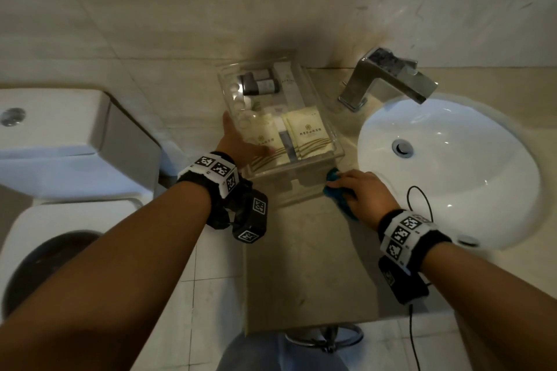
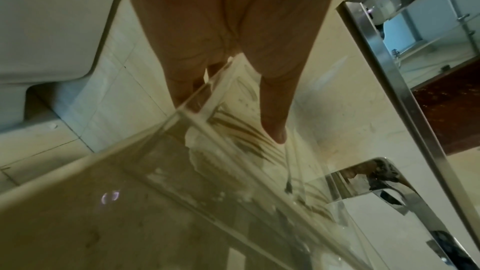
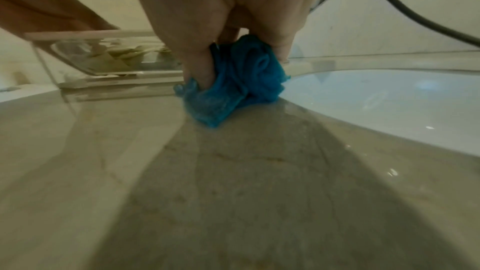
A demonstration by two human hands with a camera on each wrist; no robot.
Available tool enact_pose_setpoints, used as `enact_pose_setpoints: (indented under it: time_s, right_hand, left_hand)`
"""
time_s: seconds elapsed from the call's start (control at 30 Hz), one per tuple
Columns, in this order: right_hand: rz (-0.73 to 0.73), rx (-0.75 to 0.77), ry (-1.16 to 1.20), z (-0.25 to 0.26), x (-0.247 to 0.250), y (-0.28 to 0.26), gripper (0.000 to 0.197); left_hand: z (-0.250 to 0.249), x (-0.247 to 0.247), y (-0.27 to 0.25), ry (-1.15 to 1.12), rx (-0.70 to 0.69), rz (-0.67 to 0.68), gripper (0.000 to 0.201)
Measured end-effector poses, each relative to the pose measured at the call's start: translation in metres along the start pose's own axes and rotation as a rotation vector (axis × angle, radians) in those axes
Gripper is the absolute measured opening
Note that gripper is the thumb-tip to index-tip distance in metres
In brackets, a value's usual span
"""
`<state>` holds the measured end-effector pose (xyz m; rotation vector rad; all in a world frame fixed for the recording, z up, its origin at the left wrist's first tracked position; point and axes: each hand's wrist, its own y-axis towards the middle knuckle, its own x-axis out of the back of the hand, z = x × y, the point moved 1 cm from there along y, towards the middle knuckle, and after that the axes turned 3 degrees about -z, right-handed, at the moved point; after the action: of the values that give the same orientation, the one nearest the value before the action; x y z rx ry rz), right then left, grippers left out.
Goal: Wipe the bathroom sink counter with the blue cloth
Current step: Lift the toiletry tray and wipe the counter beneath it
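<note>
From the head view, you had your left hand [image 1: 241, 141] gripping the near left corner of the clear tray [image 1: 328, 141], lifted and tilted clear of the counter [image 1: 301, 265], thumb lying on top of the packets inside. Your right hand [image 1: 361, 190] had the cloth [image 1: 334, 187] bunched under curled fingers, pressed to the counter just beside the tray's near right corner, between tray and sink [image 1: 482, 214]. The tap [image 1: 388, 81] stood far right, well apart from both hands. Good set-up, I judged: with the tray raised, the patch beneath it was open to you, so sweeping the cloth left under it looked like the move.

Down the left wrist, your thumb [image 2: 275, 110] lay flat over the tray [image 2: 233, 202] rim and your fingers [image 2: 182, 81] curled beneath it, a firm pinch on the wall. The tray sloped, so I'd have told you to hold it level; the loose packets could slide.

At the right wrist, your fingers [image 3: 197, 63] were wrapped into the cloth [image 3: 233, 81], which sat as a tight wad touching the counter [image 3: 233, 192] right at the sink [image 3: 389, 100] rim. Only a small face of it met the stone. Spreading it flatter under your palm would have covered more per pass, I reckoned, and kept it from slipping into the basin. The tray [image 3: 109, 56] hung just left of it, off the surface.
</note>
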<state>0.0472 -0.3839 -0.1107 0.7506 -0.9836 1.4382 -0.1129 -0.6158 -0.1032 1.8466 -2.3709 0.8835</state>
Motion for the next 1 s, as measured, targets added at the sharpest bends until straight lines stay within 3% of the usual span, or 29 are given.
enact_pose_setpoints:
  time_s: [0.13, 0.2, 0.27, 0.33, 0.4, 0.43, 0.53, 0.77, 0.93, 1.0]
  right_hand:
    - [-0.077, -0.138, -0.006, 0.000, -0.006, -0.004, 0.038]
    - [-0.031, -0.114, -0.042, 0.009, -0.012, -0.010, 0.037]
    - [0.010, -0.026, -0.034, 0.017, -0.013, -0.016, 0.035]
    - [0.067, 0.025, -0.043, 0.016, -0.006, -0.017, 0.036]
    - [0.106, -0.002, -0.062, 0.013, 0.003, -0.013, 0.037]
    - [0.091, -0.038, -0.060, 0.011, 0.007, -0.011, 0.037]
    - [0.020, -0.105, -0.061, 0.012, 0.005, -0.009, 0.037]
    - [0.101, 0.052, -0.023, 0.013, 0.002, -0.017, 0.037]
    - [-0.059, -0.124, -0.037, -0.004, 0.007, -0.010, 0.039]
    - [-0.039, -0.076, -0.050, 0.005, 0.003, -0.008, 0.037]
  left_hand:
    - [-0.001, 0.000, -0.012, 0.013, 0.002, -0.019, 0.120]
    - [0.000, 0.001, -0.022, 0.046, -0.052, -0.049, 0.097]
    - [0.004, 0.001, -0.034, 0.056, -0.081, -0.048, 0.089]
    - [0.007, -0.002, -0.051, 0.075, -0.126, -0.015, 0.097]
    - [0.007, -0.005, -0.066, 0.144, -0.157, 0.020, 0.117]
    - [0.007, -0.006, -0.070, 0.175, -0.186, 0.038, 0.117]
    - [0.010, -0.004, -0.070, 0.305, -0.178, -0.003, 0.103]
    - [0.014, 0.004, -0.066, 0.251, -0.174, -0.021, 0.099]
    - [0.017, 0.006, -0.060, 0.215, -0.167, 0.007, 0.098]
    - [0.011, 0.007, -0.057, 0.228, -0.187, 0.024, 0.098]
